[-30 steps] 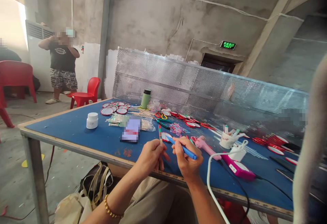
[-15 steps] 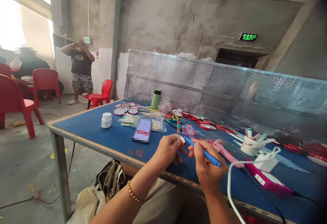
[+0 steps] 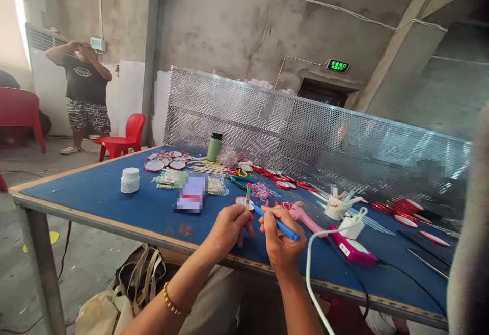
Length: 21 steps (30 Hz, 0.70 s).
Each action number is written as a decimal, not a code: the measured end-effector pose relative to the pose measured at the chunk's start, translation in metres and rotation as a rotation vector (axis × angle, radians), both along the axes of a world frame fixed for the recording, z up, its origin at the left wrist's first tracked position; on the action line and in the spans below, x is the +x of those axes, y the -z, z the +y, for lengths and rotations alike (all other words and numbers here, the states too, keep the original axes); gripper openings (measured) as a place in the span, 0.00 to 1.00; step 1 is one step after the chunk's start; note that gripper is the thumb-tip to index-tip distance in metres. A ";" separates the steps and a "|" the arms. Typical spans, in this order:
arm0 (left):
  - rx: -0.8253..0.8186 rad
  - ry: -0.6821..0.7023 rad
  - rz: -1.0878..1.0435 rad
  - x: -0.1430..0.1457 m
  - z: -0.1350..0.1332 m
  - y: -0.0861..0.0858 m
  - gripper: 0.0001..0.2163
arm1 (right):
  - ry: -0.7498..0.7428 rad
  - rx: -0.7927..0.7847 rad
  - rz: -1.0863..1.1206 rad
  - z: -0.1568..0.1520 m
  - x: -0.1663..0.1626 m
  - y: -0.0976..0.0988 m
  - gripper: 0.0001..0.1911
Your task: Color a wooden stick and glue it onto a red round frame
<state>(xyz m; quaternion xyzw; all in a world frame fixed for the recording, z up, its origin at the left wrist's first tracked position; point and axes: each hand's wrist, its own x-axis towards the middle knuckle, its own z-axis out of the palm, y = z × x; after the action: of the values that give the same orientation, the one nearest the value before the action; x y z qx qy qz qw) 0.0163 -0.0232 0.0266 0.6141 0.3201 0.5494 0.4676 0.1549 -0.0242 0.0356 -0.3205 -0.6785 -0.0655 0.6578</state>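
My left hand [image 3: 228,227] pinches a thin flat stick [image 3: 248,195] painted in red and green bands, held upright above the near edge of the blue table [image 3: 95,197]. My right hand [image 3: 281,238] grips a blue pen [image 3: 278,224] whose tip points at the stick. Both hands hover just over the tabletop, close together. A gold bead bracelet [image 3: 173,304] circles my left wrist.
On the table lie a white jar [image 3: 130,180], a green bottle [image 3: 214,146], round red-rimmed mirrors [image 3: 168,161], scissors [image 3: 239,173], a pink glue gun [image 3: 303,216], a cup of pens [image 3: 337,205] and a white cable [image 3: 317,268]. A perforated metal screen [image 3: 305,136] backs it. A person [image 3: 84,95] stands far left by red chairs [image 3: 124,138].
The camera swung right and then back left. My hands kept the stick and pen together; the person in the background raised both arms to the head.
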 end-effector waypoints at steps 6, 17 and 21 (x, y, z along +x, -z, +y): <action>-0.005 -0.003 -0.010 0.000 -0.001 0.002 0.15 | 0.024 0.012 -0.055 -0.007 -0.004 -0.004 0.10; 0.009 -0.046 0.029 0.001 -0.004 -0.001 0.13 | 0.026 0.022 -0.178 -0.004 0.003 0.000 0.07; 0.014 -0.057 0.042 0.001 -0.004 -0.001 0.13 | 0.031 0.026 -0.181 -0.005 0.001 -0.004 0.07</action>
<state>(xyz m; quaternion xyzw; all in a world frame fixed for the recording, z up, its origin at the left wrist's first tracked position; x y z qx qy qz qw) 0.0175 -0.0276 0.0274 0.6193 0.3437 0.5516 0.4406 0.1563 -0.0295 0.0393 -0.3149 -0.7291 -0.1131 0.5970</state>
